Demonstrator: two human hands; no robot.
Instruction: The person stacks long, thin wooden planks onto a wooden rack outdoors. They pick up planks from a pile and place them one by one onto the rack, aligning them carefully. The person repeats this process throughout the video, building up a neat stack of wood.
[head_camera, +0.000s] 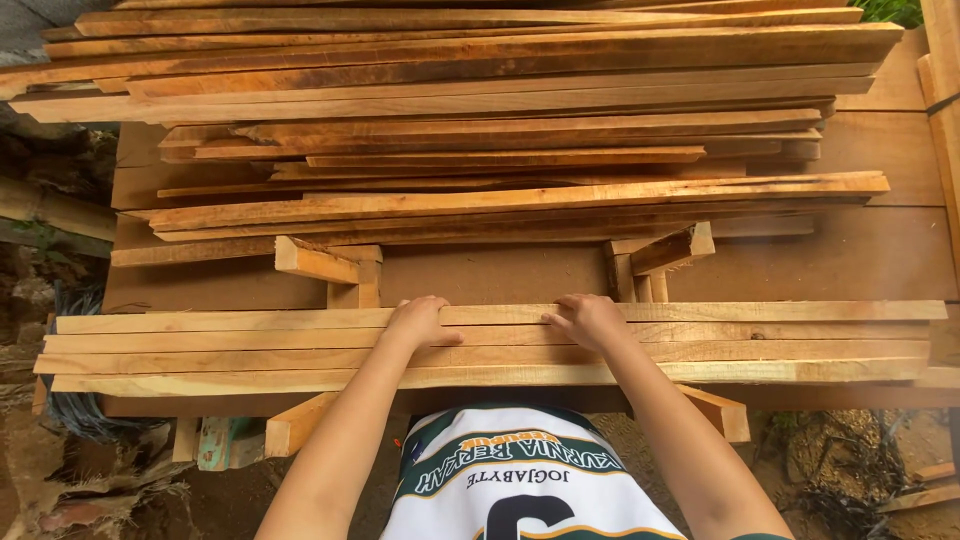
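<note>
Closest to us there's a white jersey (520, 480) with green and gold trim at the bottom of the view, and bare dirt ground (120, 490) on either side of it; a bit of a teal-painted thing (222, 440) pokes out under the bench on the left (can't tell what it is).

Next up is the near row of slats (760, 345), four or so long pale strips lying side by side across a brown work surface (850, 255); both hands sit on that row. Our left hand (420, 320) is curled over the far edge of the slats with the fingers hooked down out of sight, so we can't tell how tightly it's clamped; our right hand (590, 318) lies flatter, fingers spread and pressing on the top of the far slat, not wrapped around anything. The two hands are near each other, roughly mid-length of the strips.

Just past the hands, a couple of short wooden blocks (330, 265) stand on the surface; another pair (665, 255) is over on the right.

Beyond those is the big pile of slats (500, 120), loosely stacked in many layers, running left to right and filling the whole far half of the view; some green leaves (890, 10) peek in at the top right corner.
</note>
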